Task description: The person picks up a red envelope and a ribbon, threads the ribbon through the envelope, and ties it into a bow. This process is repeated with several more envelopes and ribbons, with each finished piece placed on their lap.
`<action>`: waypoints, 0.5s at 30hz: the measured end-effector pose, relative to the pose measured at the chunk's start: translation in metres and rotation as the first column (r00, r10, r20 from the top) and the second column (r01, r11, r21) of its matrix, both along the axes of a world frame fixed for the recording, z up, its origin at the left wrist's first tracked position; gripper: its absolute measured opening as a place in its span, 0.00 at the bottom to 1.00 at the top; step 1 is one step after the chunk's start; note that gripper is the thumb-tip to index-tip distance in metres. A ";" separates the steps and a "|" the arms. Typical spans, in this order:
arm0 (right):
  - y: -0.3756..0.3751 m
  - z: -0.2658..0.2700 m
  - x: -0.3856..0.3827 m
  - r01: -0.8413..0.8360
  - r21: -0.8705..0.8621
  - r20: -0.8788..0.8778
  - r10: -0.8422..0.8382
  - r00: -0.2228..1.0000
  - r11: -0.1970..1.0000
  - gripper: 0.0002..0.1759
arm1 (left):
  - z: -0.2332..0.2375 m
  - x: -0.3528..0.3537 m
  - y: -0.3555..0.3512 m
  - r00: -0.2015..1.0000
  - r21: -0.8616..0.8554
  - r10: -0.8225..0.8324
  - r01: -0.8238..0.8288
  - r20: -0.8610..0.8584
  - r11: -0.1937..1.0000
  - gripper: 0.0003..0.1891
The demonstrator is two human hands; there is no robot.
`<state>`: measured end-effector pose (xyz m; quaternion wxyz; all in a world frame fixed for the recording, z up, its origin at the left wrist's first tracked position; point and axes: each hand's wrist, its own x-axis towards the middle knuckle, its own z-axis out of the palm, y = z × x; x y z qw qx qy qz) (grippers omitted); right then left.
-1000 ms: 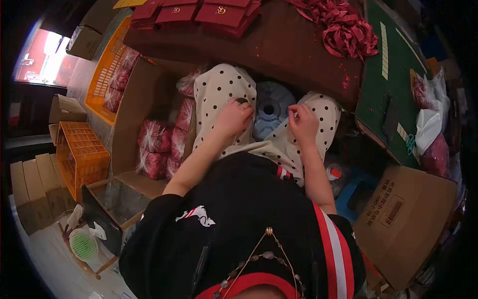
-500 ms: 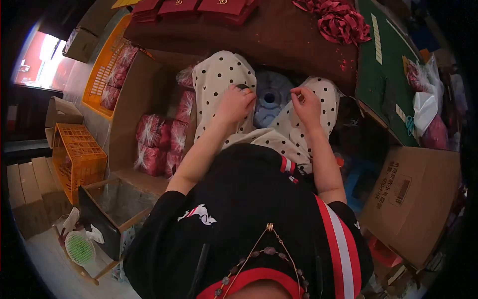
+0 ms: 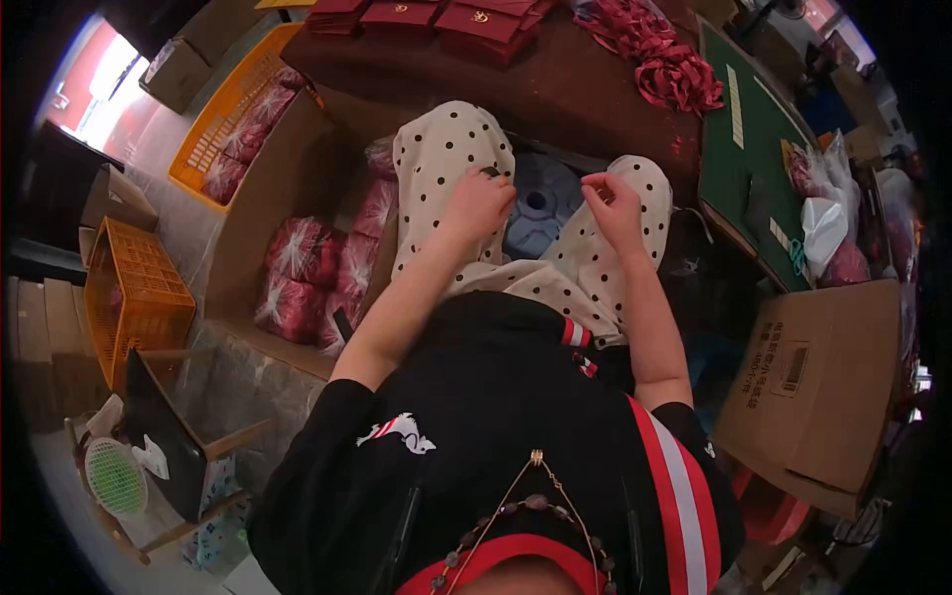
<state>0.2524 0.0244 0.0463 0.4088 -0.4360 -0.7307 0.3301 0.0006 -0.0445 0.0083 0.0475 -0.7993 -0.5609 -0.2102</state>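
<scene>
My left hand (image 3: 479,205) rests over the left knee of the dotted trousers (image 3: 441,144), fingers curled inward. A small dark thing (image 3: 489,172) shows at its fingers, too small to name. Above the right thigh, my right hand (image 3: 614,210) is raised, thumb and fingertips drawn together in a pinch. Whatever may lie in either hand's fingers cannot be made out. Between the knees, below the hands, is a blue-grey round plastic object (image 3: 540,203) with a hole at its middle.
Ahead is a brown-covered table (image 3: 585,89) with red envelopes (image 3: 486,30) and crumpled red ribbon (image 3: 679,84). At left, a cardboard box (image 3: 233,268) holds bagged red bundles (image 3: 297,253), near orange crates (image 3: 139,307). A green board (image 3: 739,169) and another carton (image 3: 808,382) stand right.
The view has shifted slightly, so the surroundings sit differently in it. Both hands keep nearly the same pose over the lap.
</scene>
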 end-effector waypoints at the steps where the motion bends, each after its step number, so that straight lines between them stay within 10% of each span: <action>1: 0.000 0.006 -0.001 -0.018 -0.037 -0.024 0.017 1.000 0.999 0.06 | 0.002 0.004 0.000 0.999 -0.043 0.023 -0.025 -0.044 0.999 0.09; 9: -0.007 0.050 0.012 0.029 0.100 -0.121 -0.016 0.993 0.995 0.07 | -0.106 0.073 -0.012 0.977 -0.398 -0.100 0.018 -0.186 0.917 0.24; 15: 0.009 0.042 0.027 0.075 0.066 -0.148 -0.064 0.987 0.995 0.06 | -0.132 0.075 -0.008 0.948 -0.251 -0.046 -0.036 -0.315 0.967 0.25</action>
